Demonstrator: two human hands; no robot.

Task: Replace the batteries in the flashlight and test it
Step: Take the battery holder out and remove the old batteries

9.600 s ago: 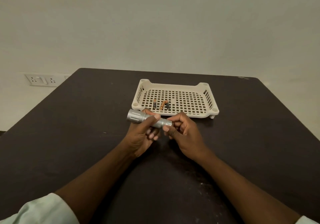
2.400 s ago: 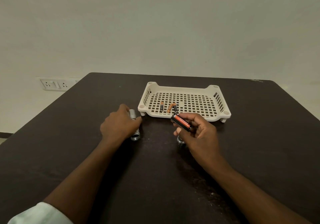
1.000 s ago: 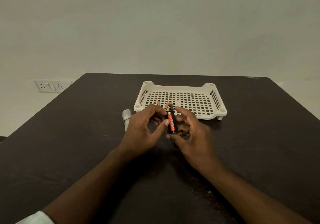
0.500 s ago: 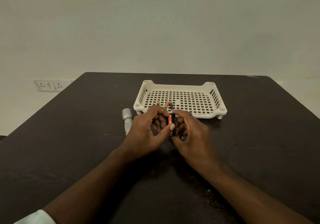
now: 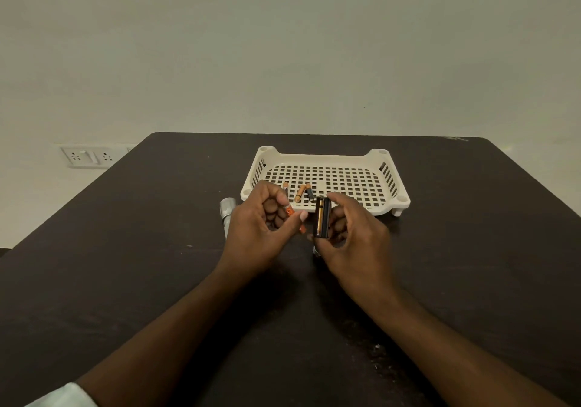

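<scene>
My right hand point(image 5: 352, 237) holds a black battery holder point(image 5: 322, 220) upright between thumb and fingers. My left hand point(image 5: 261, 230) pinches a small orange battery point(image 5: 289, 211) just left of the holder, a short gap apart from it. The silver flashlight body point(image 5: 227, 213) lies on the dark table point(image 5: 125, 265) behind my left hand, partly hidden. A small silver piece point(image 5: 315, 251), perhaps the tail cap, peeks out under my right hand. Three loose batteries point(image 5: 301, 193) lie in the cream perforated tray point(image 5: 361, 167).
The tray stands just beyond my hands at the table's middle. A wall socket panel point(image 5: 86, 156) is on the wall at the far left. The table's near part has pale scuff marks point(image 5: 375, 348).
The left hand has pulled an orange battery out of the holder and drawn it to the left. The right hand keeps the holder upright, shifted slightly right.
</scene>
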